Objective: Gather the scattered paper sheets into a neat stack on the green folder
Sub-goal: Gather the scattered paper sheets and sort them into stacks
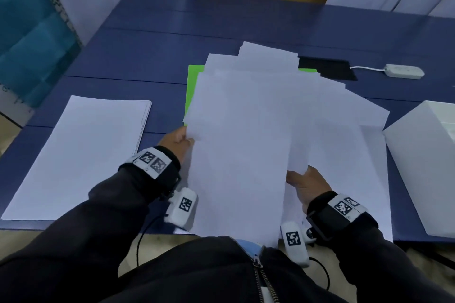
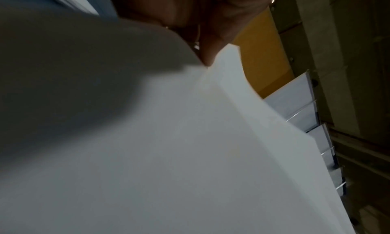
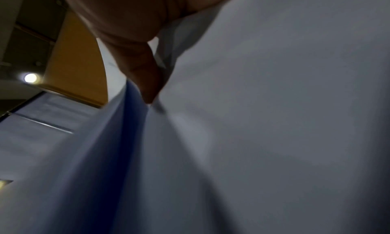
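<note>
Several white paper sheets [image 1: 258, 110] lie fanned over the green folder [image 1: 193, 88], of which only the left edge and a strip at the back show. My left hand [image 1: 181, 141] pinches the left edge of a large sheet [image 1: 236, 167] that reaches down to my chest. My right hand [image 1: 305, 184] pinches the near corner of another sheet [image 1: 327, 135] to the right. In the left wrist view my fingers [image 2: 209, 54] grip the paper [image 2: 190, 154] from below. In the right wrist view a fingertip [image 3: 147, 87] presses on a sheet [image 3: 274, 120].
A separate neat pile of white paper [image 1: 81, 155] lies on the blue table [image 1: 147, 51] to the left. A white box [image 1: 428, 162] stands at the right edge. A black mat [image 1: 327, 67] and a white power strip [image 1: 403, 71] lie at the back right.
</note>
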Demonstrator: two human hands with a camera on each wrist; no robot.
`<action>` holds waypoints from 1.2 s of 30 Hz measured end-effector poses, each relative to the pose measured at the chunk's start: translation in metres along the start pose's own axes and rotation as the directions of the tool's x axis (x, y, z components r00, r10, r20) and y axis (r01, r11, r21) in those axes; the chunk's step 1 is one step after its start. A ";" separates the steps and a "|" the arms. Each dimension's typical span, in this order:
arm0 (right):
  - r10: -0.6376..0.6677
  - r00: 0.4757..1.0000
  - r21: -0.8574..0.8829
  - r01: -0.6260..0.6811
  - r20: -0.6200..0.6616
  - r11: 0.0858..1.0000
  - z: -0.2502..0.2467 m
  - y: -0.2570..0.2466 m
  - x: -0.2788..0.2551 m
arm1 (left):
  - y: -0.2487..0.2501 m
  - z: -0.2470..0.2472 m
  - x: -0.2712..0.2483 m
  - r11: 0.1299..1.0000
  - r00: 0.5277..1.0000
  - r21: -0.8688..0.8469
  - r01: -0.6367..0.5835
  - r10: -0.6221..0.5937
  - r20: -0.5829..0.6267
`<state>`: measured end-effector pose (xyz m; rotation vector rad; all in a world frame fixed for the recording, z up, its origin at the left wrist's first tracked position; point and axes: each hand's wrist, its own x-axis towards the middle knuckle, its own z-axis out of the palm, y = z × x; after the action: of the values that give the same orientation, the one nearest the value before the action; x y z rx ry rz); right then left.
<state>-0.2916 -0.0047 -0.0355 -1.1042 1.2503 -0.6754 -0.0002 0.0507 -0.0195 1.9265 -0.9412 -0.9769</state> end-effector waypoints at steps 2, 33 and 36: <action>-0.020 1.000 -0.004 0.020 0.003 1.000 0.005 0.000 0.000 | 0.002 0.007 0.001 0.999 0.999 0.044 0.031 -0.033 0.039; -0.452 0.885 0.089 0.462 -0.116 0.882 0.025 -0.070 -0.013 | 0.056 0.006 -0.012 0.690 0.952 -0.672 -0.267 0.298 -0.072; -0.423 0.892 0.113 0.442 -0.159 0.890 0.028 -0.066 -0.010 | 0.054 0.015 -0.013 0.691 0.966 -0.689 -0.219 0.254 -0.052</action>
<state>-0.2568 -0.0120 0.0279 -1.2439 1.0465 -1.1773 -0.0332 0.0339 0.0251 1.1163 -0.6822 -1.0303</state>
